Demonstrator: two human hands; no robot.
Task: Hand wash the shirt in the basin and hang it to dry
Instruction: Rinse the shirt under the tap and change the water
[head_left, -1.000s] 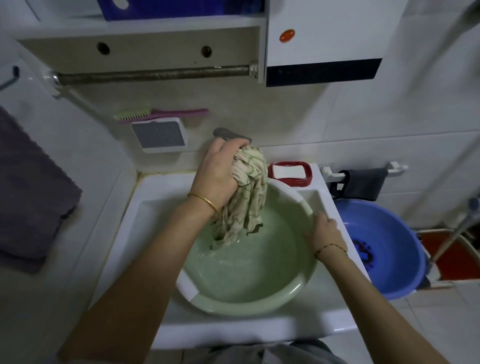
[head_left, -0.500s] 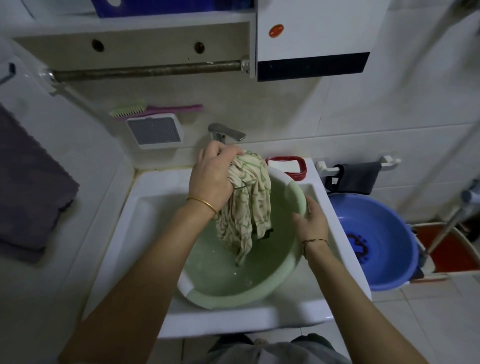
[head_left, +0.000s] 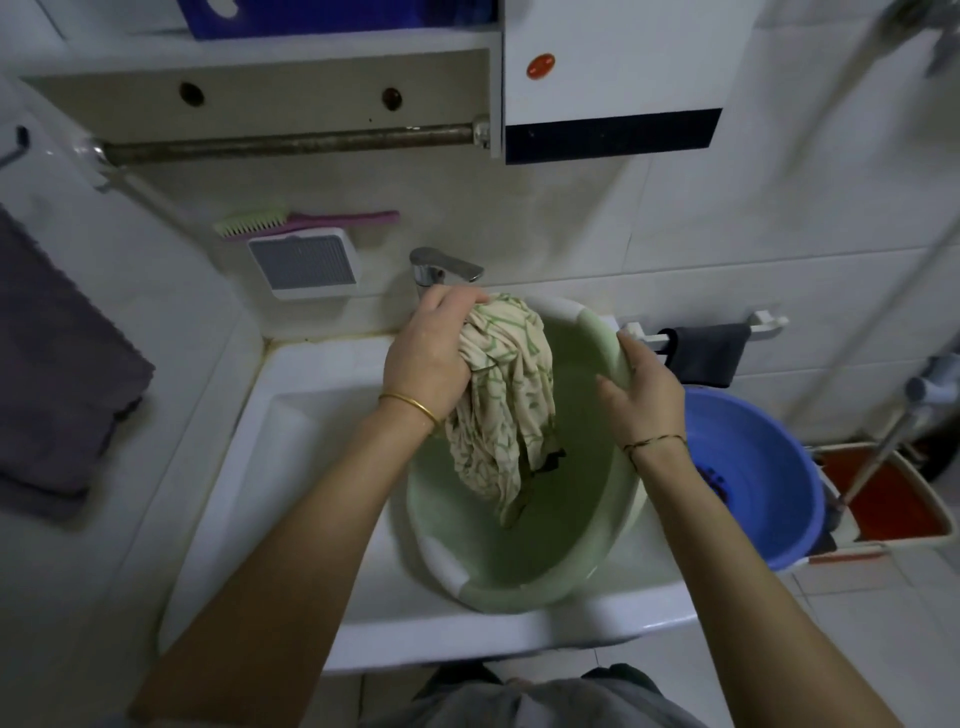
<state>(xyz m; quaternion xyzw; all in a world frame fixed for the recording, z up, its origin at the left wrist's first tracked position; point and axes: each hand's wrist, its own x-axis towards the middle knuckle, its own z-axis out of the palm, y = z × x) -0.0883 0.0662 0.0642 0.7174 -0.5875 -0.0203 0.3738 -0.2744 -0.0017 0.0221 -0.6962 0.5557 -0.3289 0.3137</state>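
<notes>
Shirt (head_left: 501, 400) bunched in left hand (head_left: 431, 364), right hand (head_left: 644, 389) holding tilted green basin (head_left: 519, 597)

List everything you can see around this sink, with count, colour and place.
shirt: one, cream with green pattern, hanging over basin
basin: one, pale green, in sink
sink: one, white, below tap
tap: one, chrome, behind the sink
tub: one, blue, right of sink
brush: one, green and pink, on wall
towel: one, grey, left wall
cloth: one, dark, on right rail
left grip: one, bare hand, holds shirt
right grip: one, bare hand, holds basin rim
</notes>
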